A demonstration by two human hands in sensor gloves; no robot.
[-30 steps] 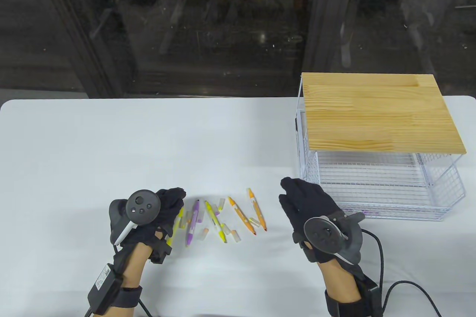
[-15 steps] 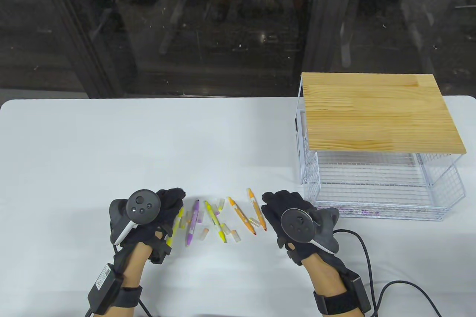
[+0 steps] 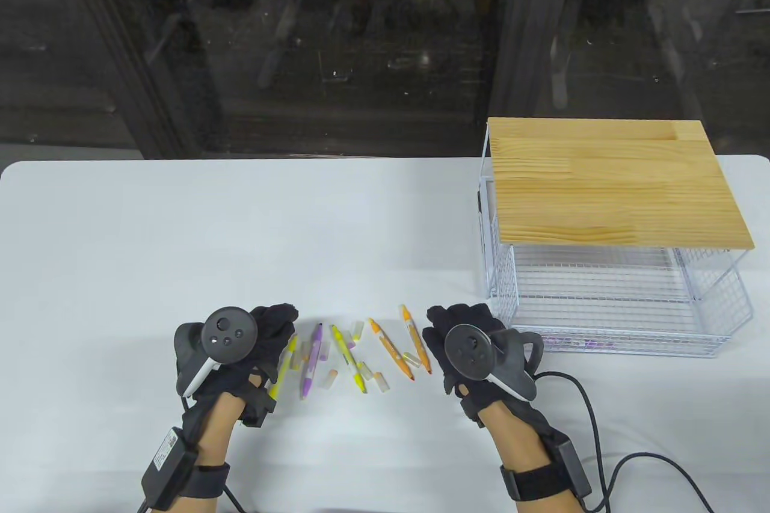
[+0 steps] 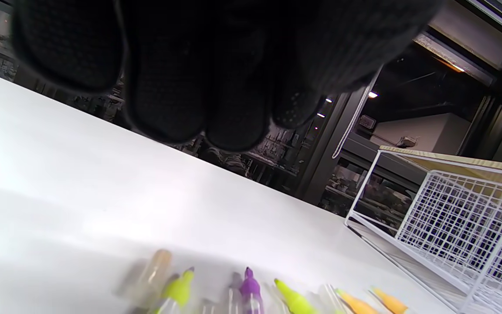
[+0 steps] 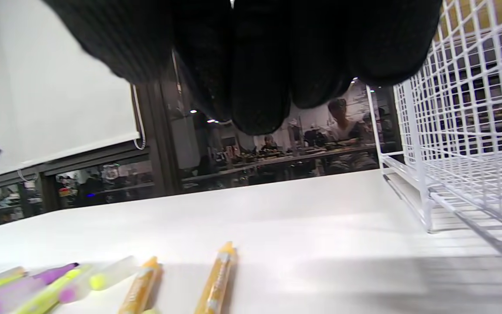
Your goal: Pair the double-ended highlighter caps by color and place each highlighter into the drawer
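Note:
Several uncapped highlighters lie in a row near the table's front edge: a purple one (image 3: 311,359), a yellow-green one (image 3: 348,356) and two orange ones (image 3: 391,348) (image 3: 415,338). Another yellow one (image 3: 283,365) lies partly under my left hand (image 3: 274,326). Loose clear caps (image 3: 328,379) lie among them. My left hand hovers at the row's left end, fingers (image 4: 198,87) relaxed and empty. At the right end, beside the orange highlighters (image 5: 218,279), my right hand (image 3: 457,323) is palm down, and its fingers (image 5: 259,65) hold nothing. The wire drawer (image 3: 601,296) stands pulled out, with something purple (image 3: 574,343) at its front.
The drawer belongs to a white wire rack with a wooden top (image 3: 613,182) at the table's right. A black cable (image 3: 592,417) trails from my right wrist across the table. Dark glass panels stand behind the table's far edge.
My right hand has moved left from the drawer's front to the orange highlighters and turned palm down. The left hand and the highlighters have stayed put.

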